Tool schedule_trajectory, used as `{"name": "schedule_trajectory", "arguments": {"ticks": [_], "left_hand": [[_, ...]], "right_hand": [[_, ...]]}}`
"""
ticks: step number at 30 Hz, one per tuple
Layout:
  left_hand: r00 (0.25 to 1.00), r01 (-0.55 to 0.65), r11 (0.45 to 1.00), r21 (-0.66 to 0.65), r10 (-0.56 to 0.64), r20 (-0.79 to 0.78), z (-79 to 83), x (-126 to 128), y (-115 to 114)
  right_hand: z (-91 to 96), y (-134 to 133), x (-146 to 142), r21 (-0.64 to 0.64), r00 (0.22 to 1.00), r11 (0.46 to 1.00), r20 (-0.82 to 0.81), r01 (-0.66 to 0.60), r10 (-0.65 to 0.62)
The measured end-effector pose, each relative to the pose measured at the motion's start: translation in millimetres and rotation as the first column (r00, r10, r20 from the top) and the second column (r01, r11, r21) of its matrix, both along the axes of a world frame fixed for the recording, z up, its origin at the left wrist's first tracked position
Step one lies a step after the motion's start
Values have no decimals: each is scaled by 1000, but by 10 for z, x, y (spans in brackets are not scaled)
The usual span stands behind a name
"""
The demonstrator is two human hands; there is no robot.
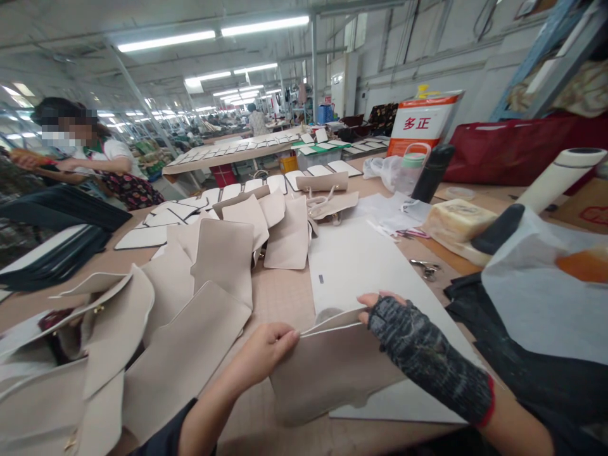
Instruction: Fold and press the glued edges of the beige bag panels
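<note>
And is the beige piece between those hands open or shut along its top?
Slightly open: the beige piece shows two top edges parted between left hand and right hand.

Shows as a taupe, leather-like piece (pixel 332 370), pale along its raised upper edge, with layers slightly parted there; tilts up, unevenly curved below, close to the near edge of the surface (pixel 275 294).

Single cam on wearer's head, wide view, faces fwd & down over worktable (pixel 280 294); L hand (pixel 275 345) & R hand (pixel 387 313) close, lower ctr; ceiling lights (pixel 266 25) run far off, up top.
</note>
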State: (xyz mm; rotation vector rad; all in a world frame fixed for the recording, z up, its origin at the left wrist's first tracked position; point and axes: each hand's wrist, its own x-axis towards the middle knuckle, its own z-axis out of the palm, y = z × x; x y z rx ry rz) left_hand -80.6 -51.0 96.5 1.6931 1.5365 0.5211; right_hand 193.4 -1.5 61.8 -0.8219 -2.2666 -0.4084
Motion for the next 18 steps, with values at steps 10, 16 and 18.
{"name": "schedule_trajectory", "arguments": {"ticks": [10,16,18], "left_hand": [[961,-66,967,-245,128,246,-53,158,-7],[952,-93,961,-259,162,260,-84,182,-1],[944,-99,954,-283,180,278,-112,179,4]], "right_hand": [[-57,-258,-613,6,994,994,-3,-107,107],[-206,-262,-661,107,998,993,35,-55,51],[-276,-278,-651,141,999,989,23,-39,36]]}}
